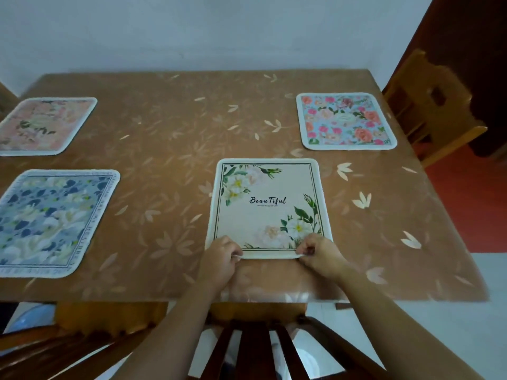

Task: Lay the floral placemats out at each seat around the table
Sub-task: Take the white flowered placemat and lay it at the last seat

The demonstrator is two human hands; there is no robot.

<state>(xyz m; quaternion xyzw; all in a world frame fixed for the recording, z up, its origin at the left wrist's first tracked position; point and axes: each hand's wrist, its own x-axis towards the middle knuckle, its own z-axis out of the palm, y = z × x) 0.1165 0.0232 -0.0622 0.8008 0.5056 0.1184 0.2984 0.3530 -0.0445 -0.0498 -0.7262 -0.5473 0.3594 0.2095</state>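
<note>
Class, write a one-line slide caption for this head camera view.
Both hands, left hand and right hand, pinch the near edge of the "Beautiful" placemat; three other floral mats already lie on the table.

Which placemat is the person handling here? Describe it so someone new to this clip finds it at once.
On the brown leaf-patterned table, look at the near edge, just beyond the dark chair back. The cream placemat lies there, its near corners pinched by the left hand and right hand. Alone among the four mats, it carries the word "Beautiful" at its centre.

A pale wall (219, 31) fills the top of the frame, a wooden chair (428, 105) stands at right beside a dark door (472, 45), red floor (472, 204) below it.
</note>
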